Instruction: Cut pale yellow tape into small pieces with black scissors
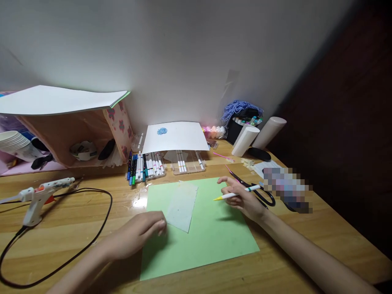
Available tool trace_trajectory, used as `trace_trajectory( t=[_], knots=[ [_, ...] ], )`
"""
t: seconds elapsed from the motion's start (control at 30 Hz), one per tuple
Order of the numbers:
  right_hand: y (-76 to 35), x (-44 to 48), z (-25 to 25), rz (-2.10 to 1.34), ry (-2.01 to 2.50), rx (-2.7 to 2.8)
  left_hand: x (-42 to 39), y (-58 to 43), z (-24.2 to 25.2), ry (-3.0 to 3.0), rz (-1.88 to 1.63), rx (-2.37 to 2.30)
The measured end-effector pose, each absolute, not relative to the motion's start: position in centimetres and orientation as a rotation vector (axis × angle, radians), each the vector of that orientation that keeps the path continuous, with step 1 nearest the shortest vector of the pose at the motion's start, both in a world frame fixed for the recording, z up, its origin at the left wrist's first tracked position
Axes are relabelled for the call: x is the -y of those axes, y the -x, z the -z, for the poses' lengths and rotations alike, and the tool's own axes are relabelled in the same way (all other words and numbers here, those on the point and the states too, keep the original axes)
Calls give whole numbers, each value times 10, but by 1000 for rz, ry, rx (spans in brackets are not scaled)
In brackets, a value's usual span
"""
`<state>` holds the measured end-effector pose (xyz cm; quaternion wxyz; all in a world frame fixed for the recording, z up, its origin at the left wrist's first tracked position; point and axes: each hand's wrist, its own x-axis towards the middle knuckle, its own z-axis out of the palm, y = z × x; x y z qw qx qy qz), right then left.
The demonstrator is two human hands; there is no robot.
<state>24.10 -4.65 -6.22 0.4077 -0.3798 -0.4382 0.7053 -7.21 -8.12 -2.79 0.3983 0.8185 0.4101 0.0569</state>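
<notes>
A white marker with a yellow tip and a green band is held in my right hand, above the right part of a green sheet of paper. Its yellow tip points left, clear of the sheet. On the green sheet lies a smaller whitish piece of paper, set at a slant. My left hand is loosely curled at the lower left of that piece, with its fingertips turned under and partly hidden. I see nothing in its grasp.
A white hot glue gun with a looping black cord stands at left. Behind the green sheet are markers and a white sheet with a blue patch. Black-handled scissors lie beside my right hand. White rolls stand behind.
</notes>
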Motion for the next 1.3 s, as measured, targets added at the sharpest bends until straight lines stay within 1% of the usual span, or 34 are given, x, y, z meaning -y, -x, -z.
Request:
trace_trajectory(
  t=[0.1,0.23,0.33,0.6,0.8,1.0,1.17,1.3],
  knots=[
    [-237,48,80,-1765,984,1232,78,67,48,-2347,-282,-979],
    [-221,41,94,-1541,1028,1388,67,35,75,-2641,-211,-875],
    [-222,32,97,-1466,1019,1444,54,15,84,-2735,-183,-771],
    [-239,29,93,-1297,1097,1801,52,14,89,-2789,-419,-716],
    [-240,29,94,-1297,1165,1866,60,14,92,-2916,-525,-703],
    [-239,31,93,-1277,1221,1889,57,13,89,-2799,-632,-724],
    [-237,30,95,-1321,1198,1904,55,11,91,-2807,-541,-767],
    [-234,28,94,-1334,1209,1940,54,12,93,-2824,-542,-725]
  ],
)
